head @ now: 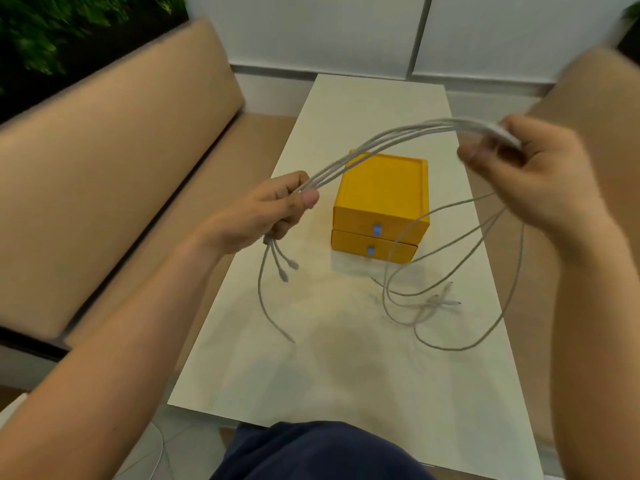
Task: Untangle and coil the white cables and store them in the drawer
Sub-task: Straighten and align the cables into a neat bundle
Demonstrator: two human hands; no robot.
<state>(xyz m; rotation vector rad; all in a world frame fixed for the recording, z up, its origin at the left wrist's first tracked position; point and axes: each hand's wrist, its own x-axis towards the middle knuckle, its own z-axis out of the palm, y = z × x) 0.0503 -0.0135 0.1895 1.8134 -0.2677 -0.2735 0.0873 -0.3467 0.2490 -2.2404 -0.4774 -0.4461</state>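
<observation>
Several white cables (374, 142) stretch in an arc between my two hands, above the table. My left hand (273, 211) grips the bundle near one end, and short plug ends (284, 270) dangle below it. My right hand (533, 174) holds the other side of the bundle, raised and blurred. Loose loops (446, 306) hang from that hand and lie tangled on the white table (346, 375). A yellow two-drawer box (381, 206) stands under the arc, both drawers shut, each with a small blue pull.
A tan cushioned bench (104, 174) runs along the left of the narrow table. White wall panels (311, 29) stand behind it. My dark-clothed lap (311, 452) is at the near edge.
</observation>
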